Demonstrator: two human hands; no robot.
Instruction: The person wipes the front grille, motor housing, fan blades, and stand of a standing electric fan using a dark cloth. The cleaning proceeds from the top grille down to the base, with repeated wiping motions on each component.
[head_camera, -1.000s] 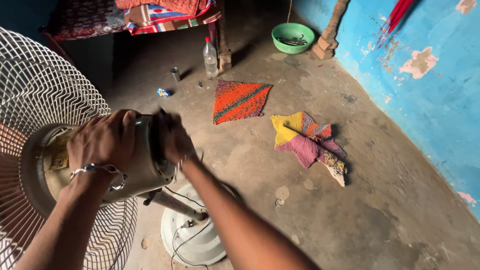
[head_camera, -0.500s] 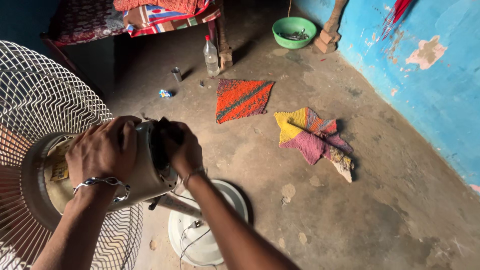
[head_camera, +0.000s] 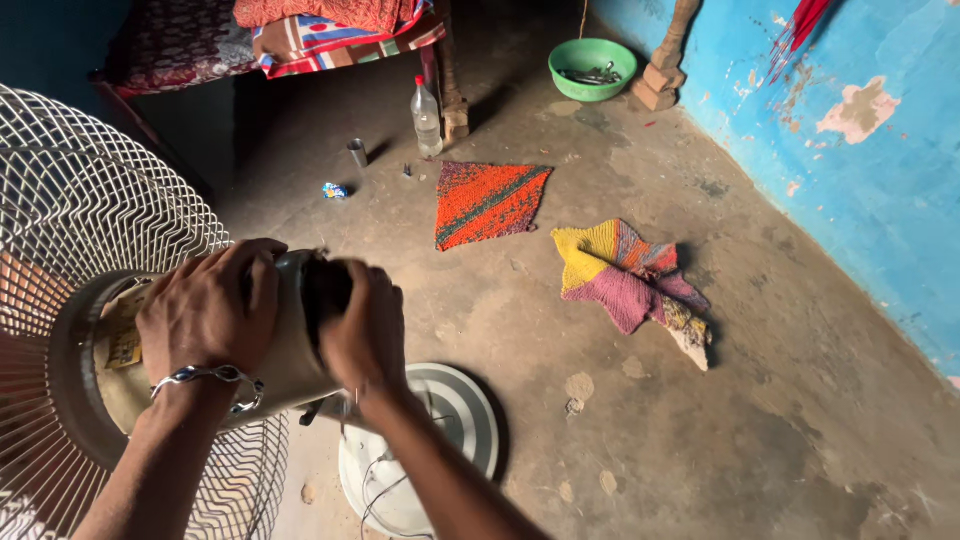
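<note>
A pedestal fan stands at the left with its white wire grille (head_camera: 80, 230) facing away. My left hand (head_camera: 210, 310), with a metal bracelet at the wrist, grips the top of the beige motor housing (head_camera: 285, 360). My right hand (head_camera: 362, 335) is closed over the dark rear end of that housing. Below the housing, the fan's neck and round white base (head_camera: 455, 410) with loose wires show on the floor.
On the bare floor lie an orange knitted mat (head_camera: 487, 200) and a crumpled yellow-and-purple cloth (head_camera: 620, 275). Farther back stand a plastic bottle (head_camera: 427, 118), a small metal cup (head_camera: 357, 152), a green bowl (head_camera: 592, 68) and a bed with striped bedding (head_camera: 330, 35). A blue wall (head_camera: 860, 150) runs along the right.
My right hand has shifted round the rear end of the motor housing, from its side to over its back. The left hand keeps its hold. The view has tilted slightly.
</note>
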